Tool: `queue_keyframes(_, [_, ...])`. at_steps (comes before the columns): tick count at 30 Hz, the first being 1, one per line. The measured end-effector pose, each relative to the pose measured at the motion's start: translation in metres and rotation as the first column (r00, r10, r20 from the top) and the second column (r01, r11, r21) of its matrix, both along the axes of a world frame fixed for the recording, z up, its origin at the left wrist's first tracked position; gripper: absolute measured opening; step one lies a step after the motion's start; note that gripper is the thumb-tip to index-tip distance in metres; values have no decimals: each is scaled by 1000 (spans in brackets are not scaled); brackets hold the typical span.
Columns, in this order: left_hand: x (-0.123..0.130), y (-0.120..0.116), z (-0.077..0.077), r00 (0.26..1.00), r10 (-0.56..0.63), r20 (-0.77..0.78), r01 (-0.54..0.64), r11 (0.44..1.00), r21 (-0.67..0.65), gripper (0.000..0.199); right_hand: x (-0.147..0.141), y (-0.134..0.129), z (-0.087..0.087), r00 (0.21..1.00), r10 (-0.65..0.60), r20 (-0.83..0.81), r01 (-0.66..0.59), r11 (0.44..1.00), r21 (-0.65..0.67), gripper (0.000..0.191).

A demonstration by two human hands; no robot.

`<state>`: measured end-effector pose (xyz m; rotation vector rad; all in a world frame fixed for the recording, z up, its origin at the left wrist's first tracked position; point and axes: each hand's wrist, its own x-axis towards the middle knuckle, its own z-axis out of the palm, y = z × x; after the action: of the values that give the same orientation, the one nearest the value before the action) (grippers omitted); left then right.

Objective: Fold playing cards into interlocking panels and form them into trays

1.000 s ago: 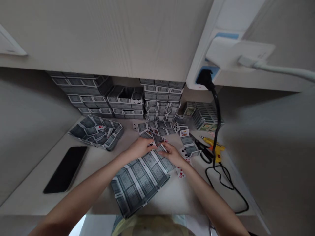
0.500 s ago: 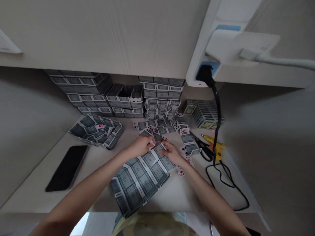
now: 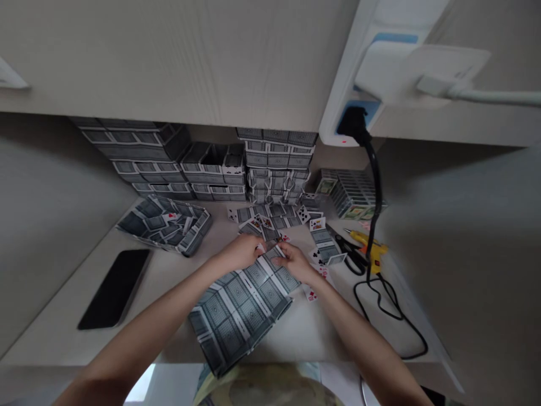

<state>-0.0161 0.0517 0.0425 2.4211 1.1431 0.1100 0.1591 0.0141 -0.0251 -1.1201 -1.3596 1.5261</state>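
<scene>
Between my arms, at the desk's front edge, lies a box-like panel built from joined playing cards, backs outward in grey-green with white strips. My left hand is closed at its far edge, fingers pinching a small white piece that looks like a card. On the same far edge, my right hand grips the panel's corner between thumb and fingers. Loose playing cards lie just beyond both hands, and more cards show beside my right wrist. The fingertips' exact contact is partly hidden.
A card-built tray holding loose cards sits left, with a black phone nearer. Stacked card boxes line the back. Right are clear cases, black scissors and a yellow glue gun; a black cable hangs there.
Almost nothing differs. Both hands stay at the panel's far edge, with only a slight shift of the fingers and of the camera view.
</scene>
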Motion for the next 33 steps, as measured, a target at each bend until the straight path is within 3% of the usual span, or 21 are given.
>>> queue_keyframes(6, [2, -2, -1, 991, -39, -130, 41, 999, 7, 20, -2, -1, 4, 995, 9, 104, -14, 998, 54, 17])
queue_keyframes(10, [2, -4, -1, 979, -104, -174, 108, 994, 16, 21, -2, 0, 22, 934, 6, 356, -83, 976, 199, 16])
queue_keyframes(13, [4, -6, -2, 976, -90, -198, 100, 994, 41, 26, -3, 2, 41, 795, 15, 607, -221, 938, 267, 19])
queue_keyframes(16, [9, -9, -6, 969, -41, -244, 62, 995, 79, 30, -8, 3, 59, 579, 0, 815, -347, 905, 247, 23])
queue_keyframes(19, [12, -16, -9, 964, 7, -264, 20, 995, 100, 32, -15, 2, 69, 359, -21, 933, -428, 885, 184, 26])
queue_keyframes(21, [11, -22, -10, 959, 49, -279, -18, 994, 110, 34, -20, 1, 70, 283, -10, 959, -450, 881, 143, 25])
queue_keyframes(25, [7, -33, -9, 960, 100, -262, -75, 992, 104, 36, -26, 0, 66, 222, -32, 975, -431, 894, 127, 26])
queue_keyframes(29, [6, -36, -9, 993, 52, -102, -41, 994, 103, 53, -28, -2, 64, 239, -68, 969, -402, 901, 162, 29])
queue_keyframes(33, [9, -35, -9, 998, 52, -42, -50, 997, 63, 64, -31, -5, 67, 229, -57, 972, -365, 921, 140, 28])
